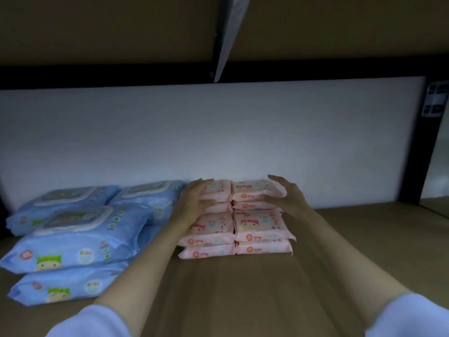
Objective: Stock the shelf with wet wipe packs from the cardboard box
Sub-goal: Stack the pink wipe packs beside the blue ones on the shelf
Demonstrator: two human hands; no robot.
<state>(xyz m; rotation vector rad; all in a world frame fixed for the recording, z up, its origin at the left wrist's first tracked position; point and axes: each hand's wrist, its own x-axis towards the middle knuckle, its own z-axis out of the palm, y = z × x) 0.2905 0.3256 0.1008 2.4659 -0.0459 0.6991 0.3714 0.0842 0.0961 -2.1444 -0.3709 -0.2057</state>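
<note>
Both hands are reaching into the shelf, one on each side of the pink wet wipe packs (237, 215). Left hand (194, 200) is lying flat against the left side of the back stack, fingers straight and relaxed, touching the top pack. Right hand (286, 198) is hovering at the right side of the same stack with fingers spread and a bit curved; can't really tell if it's actually touching the packs, and it isn't gripping anything. The pink packs are sitting two across, two deep and two high on the brown shelf board (340, 239), pushed back near the white back wall (218, 132). Just to their left, bigger blue wet wipe packs (73, 237) are sitting stacked in a similar block, almost touching the pink ones. Light sleeves are showing at the bottom corners. A dark shelf frame is running overhead.
</note>
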